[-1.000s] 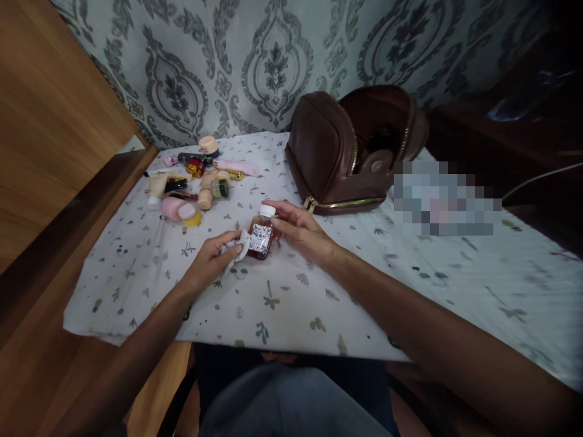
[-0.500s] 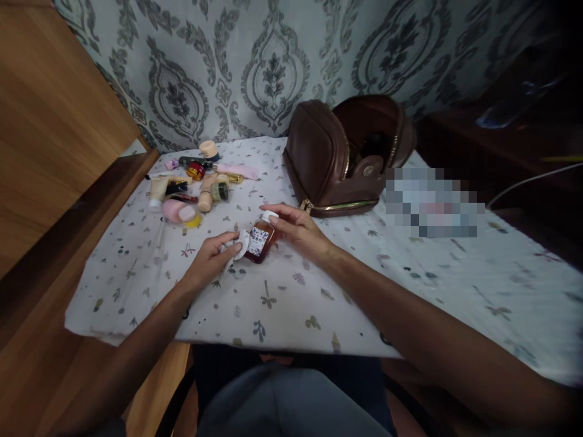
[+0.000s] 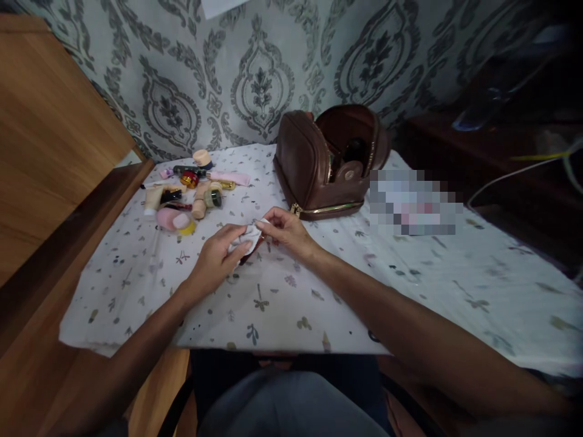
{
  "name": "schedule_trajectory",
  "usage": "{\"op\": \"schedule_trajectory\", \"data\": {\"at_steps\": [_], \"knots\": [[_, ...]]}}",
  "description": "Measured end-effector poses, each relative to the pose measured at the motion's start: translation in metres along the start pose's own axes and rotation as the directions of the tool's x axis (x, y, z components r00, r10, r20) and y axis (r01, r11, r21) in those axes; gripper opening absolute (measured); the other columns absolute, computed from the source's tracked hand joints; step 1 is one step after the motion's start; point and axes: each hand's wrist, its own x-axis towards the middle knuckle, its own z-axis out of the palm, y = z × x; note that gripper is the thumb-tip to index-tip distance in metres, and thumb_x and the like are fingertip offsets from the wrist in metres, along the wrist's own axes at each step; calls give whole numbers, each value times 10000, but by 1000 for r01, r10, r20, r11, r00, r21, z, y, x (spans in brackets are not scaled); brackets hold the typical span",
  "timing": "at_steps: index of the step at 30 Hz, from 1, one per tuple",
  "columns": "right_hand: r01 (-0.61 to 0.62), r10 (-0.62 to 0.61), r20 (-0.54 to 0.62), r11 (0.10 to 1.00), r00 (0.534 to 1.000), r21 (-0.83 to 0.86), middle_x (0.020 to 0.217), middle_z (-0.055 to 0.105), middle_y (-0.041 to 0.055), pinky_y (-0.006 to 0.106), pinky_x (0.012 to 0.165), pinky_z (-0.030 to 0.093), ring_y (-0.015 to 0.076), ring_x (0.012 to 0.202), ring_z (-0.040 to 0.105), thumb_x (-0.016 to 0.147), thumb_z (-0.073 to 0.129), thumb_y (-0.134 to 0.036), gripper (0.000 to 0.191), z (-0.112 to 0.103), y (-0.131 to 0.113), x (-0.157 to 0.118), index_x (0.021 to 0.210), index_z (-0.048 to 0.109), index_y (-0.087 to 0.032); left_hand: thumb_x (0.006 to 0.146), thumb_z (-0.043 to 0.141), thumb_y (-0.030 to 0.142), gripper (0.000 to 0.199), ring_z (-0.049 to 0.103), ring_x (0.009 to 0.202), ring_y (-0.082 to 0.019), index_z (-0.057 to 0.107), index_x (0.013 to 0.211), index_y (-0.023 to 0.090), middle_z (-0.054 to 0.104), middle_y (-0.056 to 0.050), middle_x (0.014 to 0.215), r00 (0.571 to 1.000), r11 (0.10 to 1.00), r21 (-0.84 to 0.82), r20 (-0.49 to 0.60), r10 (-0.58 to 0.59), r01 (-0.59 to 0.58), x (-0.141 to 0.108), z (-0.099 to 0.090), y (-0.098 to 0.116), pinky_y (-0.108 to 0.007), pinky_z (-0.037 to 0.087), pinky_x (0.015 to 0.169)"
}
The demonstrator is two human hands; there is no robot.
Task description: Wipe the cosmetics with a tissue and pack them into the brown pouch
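Head view: crumpled white cloth [image 3: 246, 237] is pinched by the left hand [image 3: 219, 250], translucent amber bottle [image 3: 259, 244] by the right hand [image 3: 288, 232].

In front of you, a pale wall [image 3: 262, 130] bore a grey ornate pattern, with a white sheet [image 3: 223, 6] at its top edge. A wooden panel [image 3: 54, 127] slanted on your left; dark furniture [image 3: 432, 136] stood in shadow on your right. Your light was dim.

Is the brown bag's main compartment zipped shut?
No: the brown bag, beyond the right hand, gapes open, its interior showing between the gold zipper's parted edges.
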Motion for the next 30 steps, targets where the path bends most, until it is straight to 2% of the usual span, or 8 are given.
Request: {"op": "schedule_trajectory", "data": {"at_steps": [4, 10, 15, 17, 20, 25, 28, 30], "knots": [[-24, 22, -41, 998, 999, -58, 547, 546, -62, 208, 391, 279, 67, 419, 384, 693, 727, -638, 486, 1, -2, -2, 713, 490, -214, 958, 495, 424, 435, 587, 1153, -268, 583, 1305, 178, 641, -114, 1242, 999, 988, 152, 47, -14, 7, -5, 1, 0, -372, 445, 988], [-60, 48, -99, 991, 994, -117, 433, 417, -84, 216, 369, 235, 68, 365, 337, 747, 698, -617, 475, 1, -6, -5, 655, 448, -224, 958, 495, 452, 545, 570, 1196, -277, 467, 1433, 188, 608, -124, 1304, 995, 983, 177, 76, -66, 52, -19, -3, -15, -406, 435, 1029], [-2, 0, -39, 999, 999, -39, 485, 457, -89, 212, 373, 323, 72, 379, 388, 765, 674, -608, 410, 0, -2, -3, 839, 597, -212, 944, 511, 442, 572, 582, 1175, -279, 465, 1416, 122, 609, -151, 1301, 994, 985, 160, 73, -83, 70, -20, -5, -22, -389, 448, 1017], [25, -25, -1, 1000, 1000, 3, 517, 474, -91, 213, 396, 369, 72, 402, 411, 759, 683, -588, 430, -2, 0, -2, 946, 631, -204, 938, 515, 446, 545, 583, 1164, -280, 499, 1367, 110, 615, -153, 1288, 994, 984, 156, 54, -97, 88, -18, -5, -24, -381, 448, 1009], [14, -16, 42, 999, 999, 35, 542, 505, -87, 219, 415, 402, 73, 416, 438, 760, 689, -557, 430, -4, 1, -1, 981, 627, -193, 943, 492, 457, 445, 604, 1078, -270, 559, 1244, 136, 654, -127, 1188, 991, 981, 149, 35, -132, 125, -15, -5, -25, -378, 466, 948], [11, -11, 46, 1000, 999, -1, 526, 511, -89, 221, 409, 404, 77, 394, 458, 772, 665, -576, 408, -6, 2, 1, 904, 589, -198, 962, 420, 477, 339, 594, 851, -229, 569, 986, 173, 651, -68, 914, 985, 965, 201, -7, -171, 169, -13, -6, -27, -340, 458, 774], [39, -38, 17, 997, 999, -61, 517, 510, -83, 217, 426, 407, 81, 403, 486, 774, 657, -598, 414, -6, 4, 2, 836, 572, -198, 957, 401, 473, 325, 518, 677, -187, 496, 801, 204, 546, 0, 700, 977, 949, 230, -58, -206, 214, -11, -5, -30, -300, 399, 640], [43, -43, 3, 994, 999, -97, 507, 513, -76, 216, 434, 410, 88, 412, 507, 777, 652, -614, 427, -6, 5, 2, 781, 546, -200, 956, 387, 472, 340, 479, 626, -167, 445, 737, 218, 498, 21, 650, 973, 950, 213, -82, -215, 228, -9, -4, -34, -285, 367, 603]]}}
